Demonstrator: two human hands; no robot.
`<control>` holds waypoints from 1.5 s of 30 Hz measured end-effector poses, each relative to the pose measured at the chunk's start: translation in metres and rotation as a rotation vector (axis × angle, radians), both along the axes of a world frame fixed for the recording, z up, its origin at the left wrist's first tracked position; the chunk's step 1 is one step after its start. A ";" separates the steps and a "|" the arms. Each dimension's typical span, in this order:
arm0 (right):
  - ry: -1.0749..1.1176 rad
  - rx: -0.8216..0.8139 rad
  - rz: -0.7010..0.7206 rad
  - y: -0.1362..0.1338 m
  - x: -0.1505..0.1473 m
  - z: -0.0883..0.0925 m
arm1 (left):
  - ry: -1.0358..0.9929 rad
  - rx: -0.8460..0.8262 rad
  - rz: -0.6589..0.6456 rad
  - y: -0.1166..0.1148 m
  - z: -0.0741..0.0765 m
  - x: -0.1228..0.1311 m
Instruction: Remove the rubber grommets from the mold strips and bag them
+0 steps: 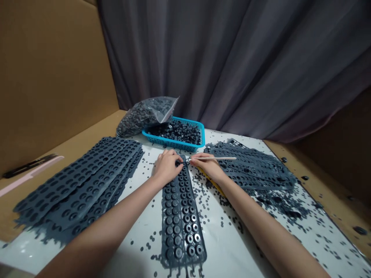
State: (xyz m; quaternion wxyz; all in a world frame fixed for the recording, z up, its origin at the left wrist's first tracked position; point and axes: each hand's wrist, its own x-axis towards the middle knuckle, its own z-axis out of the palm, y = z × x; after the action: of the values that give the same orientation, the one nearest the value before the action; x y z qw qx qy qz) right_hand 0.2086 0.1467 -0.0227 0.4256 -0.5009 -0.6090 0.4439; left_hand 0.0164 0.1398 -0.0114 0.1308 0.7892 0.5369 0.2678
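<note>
Grey rubber strip (181,216) w/ rows of black washers (177,230) lies lengthwise on white counter (127,255), L hand (167,166) closed in a pinch on its far end. R hand (207,166), just right of strip's far end, has its grip closed on a thin wooden stick (214,158), one end near the strip. Beyond strip sit blue basket (174,143) heaped w/ washers and clear bag (146,117) of more; stacked grey sheets (78,185) lie left of strip, a looser pile (249,166) right, loose washers scattered on both sides.
</note>
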 end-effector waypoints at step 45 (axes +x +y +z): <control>-0.379 0.410 0.253 -0.009 -0.007 -0.005 | 0.002 0.033 0.002 0.005 -0.018 0.004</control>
State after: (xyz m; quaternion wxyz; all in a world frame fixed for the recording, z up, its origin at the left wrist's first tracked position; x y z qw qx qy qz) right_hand 0.2020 0.1373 -0.0275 0.3378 -0.3987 -0.8121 0.2597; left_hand 0.0206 0.1451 -0.0296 0.1168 0.7911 0.5333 0.2760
